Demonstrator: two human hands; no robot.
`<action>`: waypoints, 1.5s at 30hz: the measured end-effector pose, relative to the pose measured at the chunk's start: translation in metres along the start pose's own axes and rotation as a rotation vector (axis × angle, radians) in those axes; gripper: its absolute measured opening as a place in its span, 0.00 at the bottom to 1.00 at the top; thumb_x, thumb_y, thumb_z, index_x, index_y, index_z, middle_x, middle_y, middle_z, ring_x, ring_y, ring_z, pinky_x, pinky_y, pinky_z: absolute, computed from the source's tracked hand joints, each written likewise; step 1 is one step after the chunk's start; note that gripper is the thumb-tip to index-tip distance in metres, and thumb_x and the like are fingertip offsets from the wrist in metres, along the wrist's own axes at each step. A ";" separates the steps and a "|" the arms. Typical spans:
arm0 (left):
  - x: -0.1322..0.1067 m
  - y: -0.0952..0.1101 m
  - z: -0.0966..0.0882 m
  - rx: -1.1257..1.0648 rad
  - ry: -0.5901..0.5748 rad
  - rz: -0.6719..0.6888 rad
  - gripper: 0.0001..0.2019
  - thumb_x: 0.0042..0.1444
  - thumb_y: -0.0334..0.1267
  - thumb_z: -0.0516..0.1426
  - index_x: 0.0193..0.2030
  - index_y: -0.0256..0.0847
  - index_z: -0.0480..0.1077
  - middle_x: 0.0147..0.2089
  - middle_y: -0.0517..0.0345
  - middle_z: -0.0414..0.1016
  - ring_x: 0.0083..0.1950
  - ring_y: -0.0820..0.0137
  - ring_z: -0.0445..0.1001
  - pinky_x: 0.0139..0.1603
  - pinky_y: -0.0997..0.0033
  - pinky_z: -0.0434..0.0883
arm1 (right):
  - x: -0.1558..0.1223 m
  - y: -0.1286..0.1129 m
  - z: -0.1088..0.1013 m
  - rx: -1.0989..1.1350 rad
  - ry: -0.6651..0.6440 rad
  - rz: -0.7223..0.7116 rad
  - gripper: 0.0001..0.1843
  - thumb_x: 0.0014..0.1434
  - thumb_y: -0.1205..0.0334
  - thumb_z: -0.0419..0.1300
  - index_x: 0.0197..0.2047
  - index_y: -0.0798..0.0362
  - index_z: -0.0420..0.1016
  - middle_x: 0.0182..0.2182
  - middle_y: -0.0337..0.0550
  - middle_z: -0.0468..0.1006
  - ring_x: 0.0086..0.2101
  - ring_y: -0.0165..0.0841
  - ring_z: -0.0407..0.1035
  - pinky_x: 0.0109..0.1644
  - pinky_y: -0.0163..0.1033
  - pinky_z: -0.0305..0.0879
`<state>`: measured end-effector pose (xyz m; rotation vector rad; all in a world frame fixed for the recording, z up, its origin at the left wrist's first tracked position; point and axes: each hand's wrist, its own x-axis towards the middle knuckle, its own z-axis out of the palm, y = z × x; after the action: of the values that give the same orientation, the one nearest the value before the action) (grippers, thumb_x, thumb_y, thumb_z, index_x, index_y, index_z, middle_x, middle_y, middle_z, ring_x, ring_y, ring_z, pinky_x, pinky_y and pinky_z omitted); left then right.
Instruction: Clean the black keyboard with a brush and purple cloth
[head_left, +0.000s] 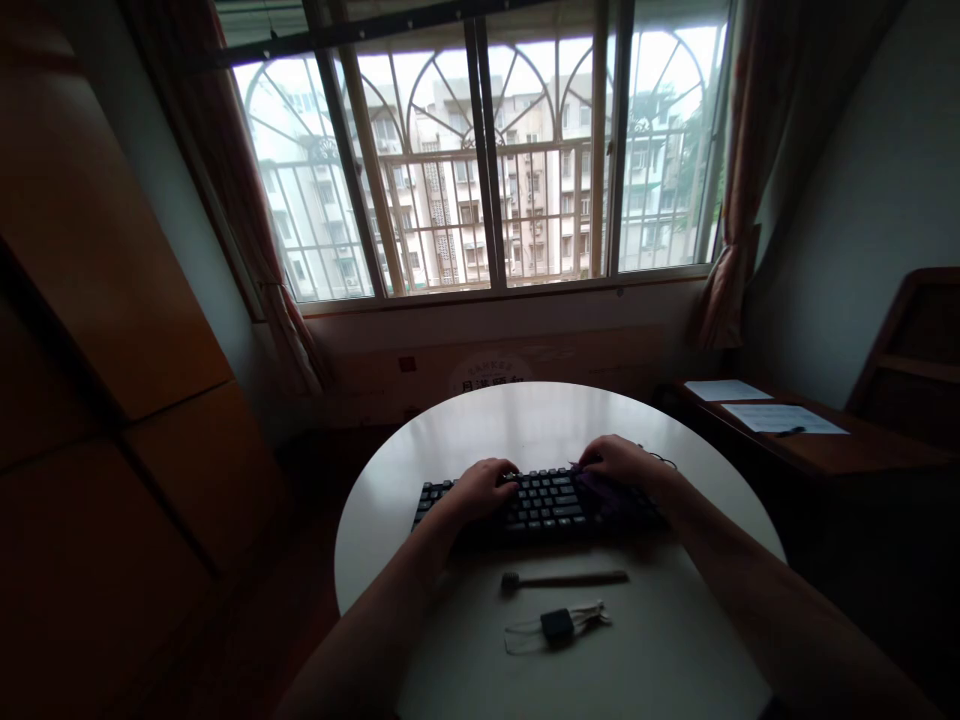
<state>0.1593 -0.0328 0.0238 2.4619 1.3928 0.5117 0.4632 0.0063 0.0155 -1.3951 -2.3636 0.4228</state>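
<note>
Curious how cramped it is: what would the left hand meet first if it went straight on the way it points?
Across the keyboard, the left hand would probably meet the purple cloth first, by the right hand, though depth is unclear.

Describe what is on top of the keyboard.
A purple cloth, held by the right hand, lies on the keyboard toward its right end; the left hand is over its left half. Keys between them show; those beneath cloth and hand are hidden.

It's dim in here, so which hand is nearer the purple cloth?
Right. The right hand has the purple cloth in its grip; the left hand is on the keyboard, left of the cloth and apart from it.
</note>
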 end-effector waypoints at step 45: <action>0.002 0.001 0.008 -0.026 -0.067 0.016 0.20 0.56 0.45 0.56 0.55 0.45 0.70 0.55 0.53 0.73 0.55 0.60 0.70 0.56 0.64 0.66 | 0.012 0.022 0.013 0.171 -0.101 0.149 0.18 0.54 0.49 0.60 0.37 0.55 0.81 0.33 0.46 0.82 0.34 0.37 0.75 0.35 0.35 0.66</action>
<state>0.1647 -0.0322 0.0177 2.4478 1.3327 0.4435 0.4695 0.0259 -0.0035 -1.5049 -2.2471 0.7337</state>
